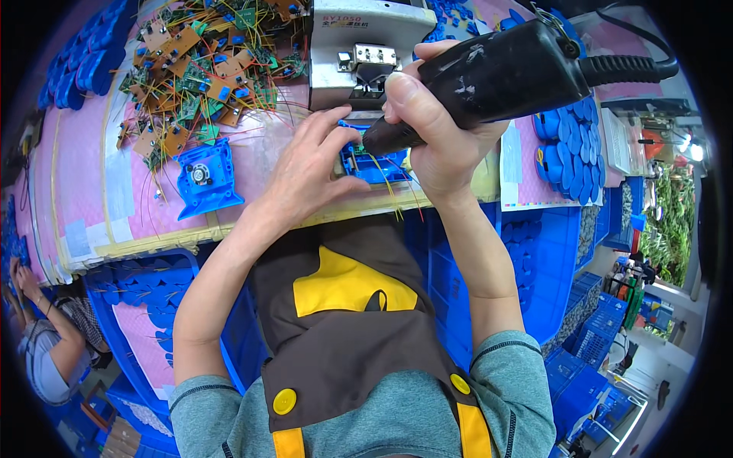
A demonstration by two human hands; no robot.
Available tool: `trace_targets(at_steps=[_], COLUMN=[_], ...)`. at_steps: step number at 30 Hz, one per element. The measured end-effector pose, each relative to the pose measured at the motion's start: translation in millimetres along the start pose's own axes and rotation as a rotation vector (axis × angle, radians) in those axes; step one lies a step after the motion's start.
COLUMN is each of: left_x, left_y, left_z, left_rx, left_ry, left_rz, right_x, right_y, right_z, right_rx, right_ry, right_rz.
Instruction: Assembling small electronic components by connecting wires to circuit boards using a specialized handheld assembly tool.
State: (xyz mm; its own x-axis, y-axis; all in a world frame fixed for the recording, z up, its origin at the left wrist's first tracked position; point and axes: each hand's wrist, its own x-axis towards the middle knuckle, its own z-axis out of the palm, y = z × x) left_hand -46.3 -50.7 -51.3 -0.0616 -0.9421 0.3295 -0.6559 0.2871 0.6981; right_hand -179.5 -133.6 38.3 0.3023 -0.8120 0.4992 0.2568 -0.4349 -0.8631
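Observation:
My right hand is wrapped around a black electric screwdriver, its cord running off to the right. The tool slants down to the left, with its tip inside a blue plastic housing near the table's front edge. My left hand grips the left end of that housing, thumb on the near side and fingers on the far side. Thin yellow wires hang out of the housing over the table edge. A bit of green circuit board shows inside; the screwdriver's very tip is hard to make out.
A grey metal machine stands just beyond the housing. Left of it lies a tangled heap of wired circuit boards. Another blue housing part with a speaker rests nearer. Blue parts are stacked at right; blue crates sit below the table.

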Motion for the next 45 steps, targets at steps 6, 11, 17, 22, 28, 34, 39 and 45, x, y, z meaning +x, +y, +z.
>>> trace_targets(at_steps=[6,11,17,22,28,34,39,45], left_x=[1,0,-5,-7,-32,-46,-21,7], left_y=[-1,-1,2,22,31,5,42,51], left_z=[0,2,0,-30,-104,-113,-113,-58], left_rx=[0.012,0.015,0.046,0.197,0.723,0.828,0.528,-0.083], left_ry=[0.016,0.022,-0.002,-0.083,-0.328,-0.421,-0.179,0.069], left_rz=[0.009,0.011,0.037,0.003,-0.048,-0.228,-0.225,0.045], right_x=[2,-3,-10,-6,59,136,138,121], right_y=[8,10,8,11,-21,50,112,108], right_z=[-2,-2,-1,-8,-32,-88,-98,-100], right_rx=[-0.030,-0.039,-0.097,0.044,-0.143,-0.608,-0.985,-0.893], right_ry=[-0.043,-0.100,-0.141,0.004,0.277,-0.139,-0.215,-0.169], right_rz=[-0.006,0.032,-0.078,0.026,-0.118,-0.151,-0.191,-0.119])
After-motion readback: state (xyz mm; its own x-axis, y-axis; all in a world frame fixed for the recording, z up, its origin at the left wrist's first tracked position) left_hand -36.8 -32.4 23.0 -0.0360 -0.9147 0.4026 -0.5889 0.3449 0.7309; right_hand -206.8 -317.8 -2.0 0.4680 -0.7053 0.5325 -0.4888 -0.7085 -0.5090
